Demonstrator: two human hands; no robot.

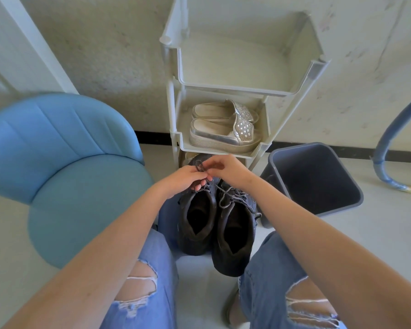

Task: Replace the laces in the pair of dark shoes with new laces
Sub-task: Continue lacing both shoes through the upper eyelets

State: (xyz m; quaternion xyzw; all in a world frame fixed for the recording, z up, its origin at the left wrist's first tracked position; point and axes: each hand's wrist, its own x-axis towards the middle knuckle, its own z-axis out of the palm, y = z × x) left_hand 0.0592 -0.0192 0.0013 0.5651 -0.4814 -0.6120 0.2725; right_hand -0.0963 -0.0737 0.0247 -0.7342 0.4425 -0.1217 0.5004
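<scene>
Two dark shoes stand side by side on the floor between my knees, openings toward me. The left shoe [197,224] has its toe under my hands. The right shoe [235,238] carries a grey lace [226,198] lying loose across its tongue. My left hand [183,179] and my right hand [228,169] meet above the left shoe's front, and both pinch a dark grey lace [199,166] that loops up between the fingertips. Where that lace enters the eyelets is hidden by my fingers.
A grey plastic shoe rack [259,150] stands just behind the shoes, with silver platform sandals [223,131] on its middle shelf. A blue padded chair [76,167] is at the left, a dark grey bin [316,181] at the right, a blue hoop [389,143] far right.
</scene>
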